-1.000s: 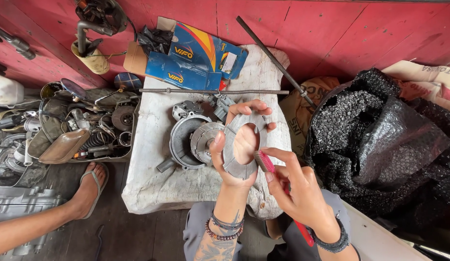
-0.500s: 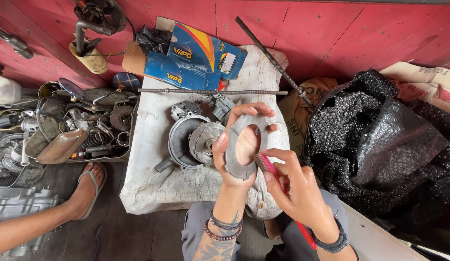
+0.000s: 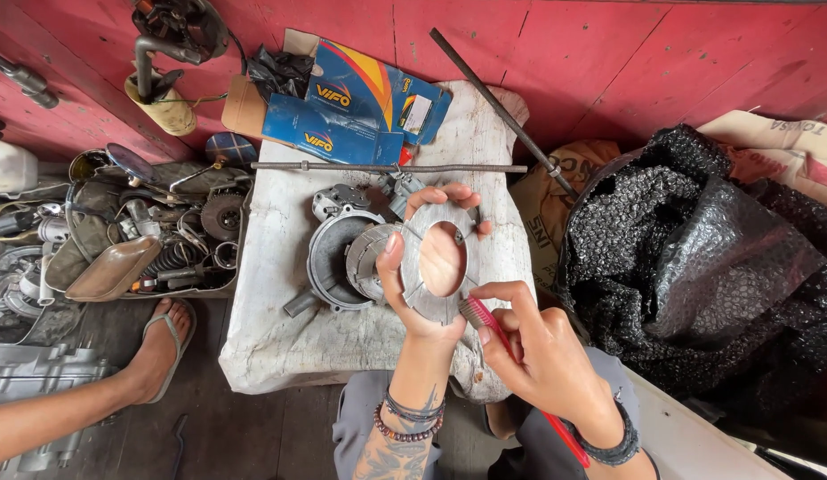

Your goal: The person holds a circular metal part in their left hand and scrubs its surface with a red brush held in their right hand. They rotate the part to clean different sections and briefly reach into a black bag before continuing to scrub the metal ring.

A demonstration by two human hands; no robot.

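Cloth-covered bench (image 3: 280, 347) under engine parts (image 3: 342, 258)

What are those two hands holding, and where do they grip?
The left hand holds a grey ring-shaped plate by its outer rim. The right hand pinches a red toothbrush just behind its bristled head.

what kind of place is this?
Probably a small engine or motorbike repair shop: a tray of springs and metal parts, an opened engine housing on the cloth-covered bench, and a grooved ring plate in the left hand.
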